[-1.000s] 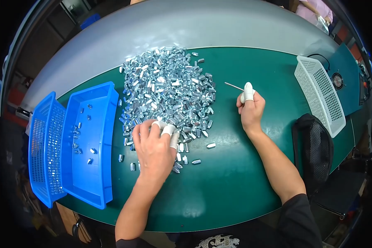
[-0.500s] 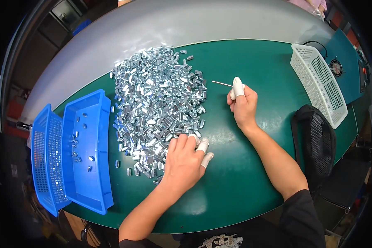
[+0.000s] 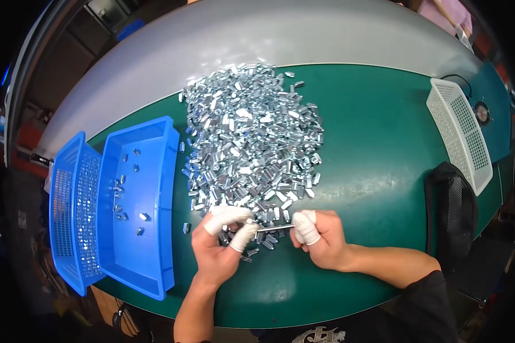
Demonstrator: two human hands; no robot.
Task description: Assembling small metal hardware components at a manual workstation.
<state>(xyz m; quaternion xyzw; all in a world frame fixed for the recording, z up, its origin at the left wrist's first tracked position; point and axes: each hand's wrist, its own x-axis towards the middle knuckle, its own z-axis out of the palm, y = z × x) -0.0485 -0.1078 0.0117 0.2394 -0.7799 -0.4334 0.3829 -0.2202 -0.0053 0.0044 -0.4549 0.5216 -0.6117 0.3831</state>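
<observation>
A large heap of shiny long hex nuts (image 3: 252, 143) covers the middle of the green table top. At its near edge, my left hand (image 3: 217, 251) pinches a long hex nut (image 3: 250, 222) between thumb and finger, mostly hidden by the white finger cots. My right hand (image 3: 323, 243), also with white cots on its thumb and finger, grips a thin metal rod (image 3: 276, 227). The rod points left, and its far end reaches the nut at my left fingertips. Whether the tip is inside the nut, I cannot tell.
Left of the heap stands a blue tray (image 3: 169, 228) with several nuts inside, beside a blue perforated basket (image 3: 68, 211) holding more. On the right are a white basket (image 3: 460, 134), a black mesh bag (image 3: 455, 211) and a teal device with a fan (image 3: 482, 113). Another person (image 3: 449, 17) is at far right.
My left hand has drawn back from the heap with a nut pinched. My right hand has come down and leftward, bringing the rod to it. The view has shifted a little.
</observation>
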